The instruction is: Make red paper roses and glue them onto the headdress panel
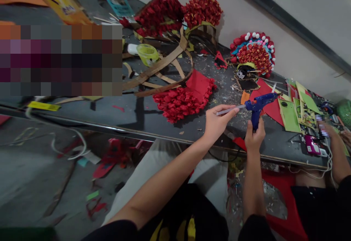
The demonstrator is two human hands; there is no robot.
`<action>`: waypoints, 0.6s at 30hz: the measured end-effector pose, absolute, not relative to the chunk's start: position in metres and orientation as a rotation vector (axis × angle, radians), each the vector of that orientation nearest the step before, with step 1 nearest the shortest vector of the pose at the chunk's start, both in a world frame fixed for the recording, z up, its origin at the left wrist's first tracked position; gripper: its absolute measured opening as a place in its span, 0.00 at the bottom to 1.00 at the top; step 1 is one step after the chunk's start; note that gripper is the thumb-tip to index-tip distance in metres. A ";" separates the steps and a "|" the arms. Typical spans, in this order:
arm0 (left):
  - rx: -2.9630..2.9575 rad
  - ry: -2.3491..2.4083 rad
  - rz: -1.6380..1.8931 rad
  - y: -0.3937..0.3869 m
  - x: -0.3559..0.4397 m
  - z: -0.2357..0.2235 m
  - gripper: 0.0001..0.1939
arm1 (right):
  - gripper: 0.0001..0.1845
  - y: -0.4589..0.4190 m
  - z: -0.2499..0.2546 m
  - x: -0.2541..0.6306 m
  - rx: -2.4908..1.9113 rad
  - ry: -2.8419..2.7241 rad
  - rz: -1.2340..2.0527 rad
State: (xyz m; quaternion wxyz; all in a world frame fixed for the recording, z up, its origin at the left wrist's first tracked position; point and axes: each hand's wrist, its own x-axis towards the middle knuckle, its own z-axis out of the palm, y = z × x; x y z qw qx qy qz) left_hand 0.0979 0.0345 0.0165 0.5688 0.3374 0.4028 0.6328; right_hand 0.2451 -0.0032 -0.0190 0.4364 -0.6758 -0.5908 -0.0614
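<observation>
A blue hot glue gun [257, 104] is upright in my right hand [255, 136], its handle gripped and its nozzle pointing right. My left hand [219, 119] pinches a translucent glue stick [230, 110], whose far end meets the back of the gun; whether it sits inside cannot be made out. Left of my hands lies a panel covered in crumpled red paper petals [183, 100]. Beyond the gun, red card sheets [270, 100] and an orange scrap [245, 97] rest on the dark table.
A cardboard-strip frame [164, 64] stands at the left by a yellow-green cup [148, 54]. Petal-covered headpieces [203, 9] lean along the wall. Green card [291, 115] and a magenta device [312, 145] lie right, near another person's arm [338, 149]. Scraps litter the floor.
</observation>
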 end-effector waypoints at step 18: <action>0.345 0.667 1.143 0.031 0.103 0.014 0.16 | 0.24 -0.001 -0.024 0.251 -1.603 -1.499 -0.175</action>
